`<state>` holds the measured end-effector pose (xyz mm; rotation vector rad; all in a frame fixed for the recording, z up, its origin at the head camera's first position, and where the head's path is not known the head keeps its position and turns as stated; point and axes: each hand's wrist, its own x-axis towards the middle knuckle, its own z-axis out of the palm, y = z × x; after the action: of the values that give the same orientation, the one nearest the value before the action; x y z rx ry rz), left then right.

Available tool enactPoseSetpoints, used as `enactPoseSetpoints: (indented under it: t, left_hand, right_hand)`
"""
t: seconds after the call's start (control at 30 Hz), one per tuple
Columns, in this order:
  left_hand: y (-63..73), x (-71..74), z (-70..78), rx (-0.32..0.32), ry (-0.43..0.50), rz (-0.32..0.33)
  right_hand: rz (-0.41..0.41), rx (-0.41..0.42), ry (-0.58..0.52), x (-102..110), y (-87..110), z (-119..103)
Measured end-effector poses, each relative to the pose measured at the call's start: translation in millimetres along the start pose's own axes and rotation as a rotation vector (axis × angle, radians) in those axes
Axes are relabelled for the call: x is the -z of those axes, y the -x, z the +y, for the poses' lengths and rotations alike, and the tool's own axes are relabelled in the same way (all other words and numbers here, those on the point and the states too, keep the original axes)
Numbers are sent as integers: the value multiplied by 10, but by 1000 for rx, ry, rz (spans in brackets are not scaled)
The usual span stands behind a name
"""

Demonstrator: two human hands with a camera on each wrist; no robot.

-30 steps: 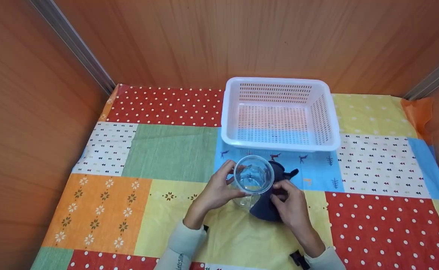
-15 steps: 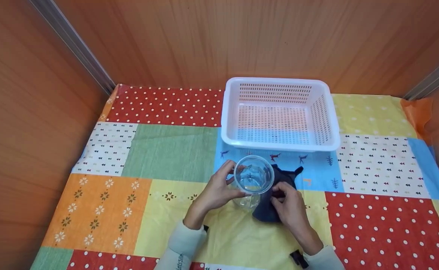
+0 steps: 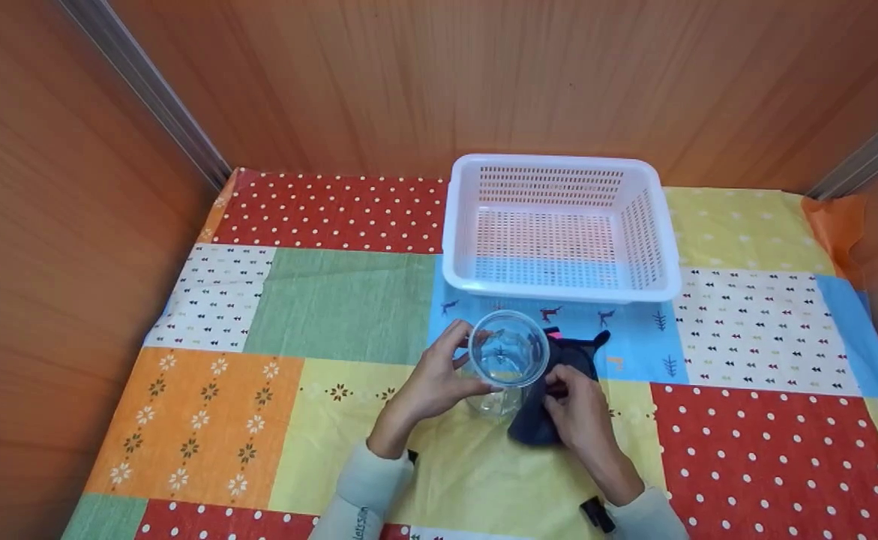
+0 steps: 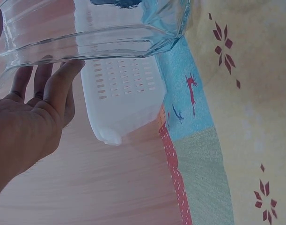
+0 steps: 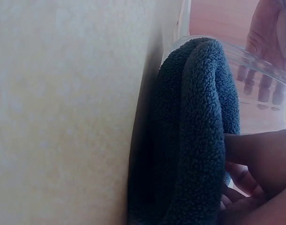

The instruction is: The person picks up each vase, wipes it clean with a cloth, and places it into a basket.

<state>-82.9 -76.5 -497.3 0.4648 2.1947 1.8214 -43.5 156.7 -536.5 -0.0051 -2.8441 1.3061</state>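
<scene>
A clear drinking glass [image 3: 510, 360] stands upright with its round rim facing up. My left hand [image 3: 442, 376] grips it near the rim, thumb on the near side and fingers on the far side. In the left wrist view the faceted wall of the glass [image 4: 100, 44] lies over the fingertips. Against the right side of the glass is a dark blue terry towel [image 3: 534, 420]. My right hand [image 3: 582, 411] pinches this towel between thumb and fingers. From the right wrist, the thick folded pile of the towel [image 5: 201, 126] hides part of the glass.
Just beyond the glass sits a white perforated plastic basket [image 3: 558, 291]. A patchwork tablecloth [image 3: 349, 300] covers the table. Wooden panels [image 3: 439, 82] rise at the back and both sides.
The towel has shifted slightly right along the glass, and its far end has turned to show a bit of pink. My right hand has moved slightly; my left hand and the glass stay put.
</scene>
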Motion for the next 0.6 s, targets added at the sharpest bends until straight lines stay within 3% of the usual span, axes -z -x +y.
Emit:
enactPoseSetpoints:
  t: [0.23, 0.6]
  left_hand:
    - [-7, -5, -10, 6, -4, -1]
    - [0, -2, 4, 8, -4, -4]
  right_hand:
    - [-1, 7, 1, -3, 4, 13]
    - [4, -16, -109, 17, 24, 10]
